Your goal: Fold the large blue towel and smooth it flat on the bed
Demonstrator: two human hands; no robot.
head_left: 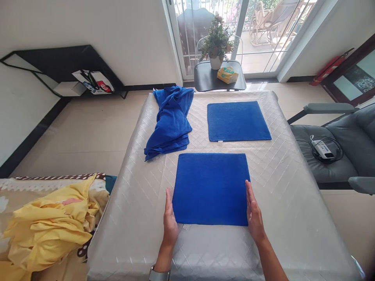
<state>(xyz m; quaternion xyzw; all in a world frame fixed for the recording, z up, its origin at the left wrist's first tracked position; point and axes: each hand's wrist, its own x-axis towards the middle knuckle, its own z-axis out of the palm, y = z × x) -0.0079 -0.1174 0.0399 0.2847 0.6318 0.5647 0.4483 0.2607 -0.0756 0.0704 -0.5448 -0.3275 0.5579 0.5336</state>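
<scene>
A blue towel (211,189) lies flat on the covered table in front of me, its edges straight and a small white tag showing at the near left. On its left edge stands my left hand (170,218), fingers straight and palm facing inward. My right hand (254,216) is upright against the right edge in the same way, fingers stretched out. Neither hand grips the cloth. Farther back on the right, a second blue towel (238,121) is laid flat. A crumpled pile of blue towels (172,121) rests at the back left.
A silvery quilted cover (131,234) spans the table. Yellow cloth (52,222) lies on a lower surface at left. A grey armchair (336,156) at right holds a white device with a black cable (322,149). Beyond the table, a chair (202,76) bears a potted plant (216,43).
</scene>
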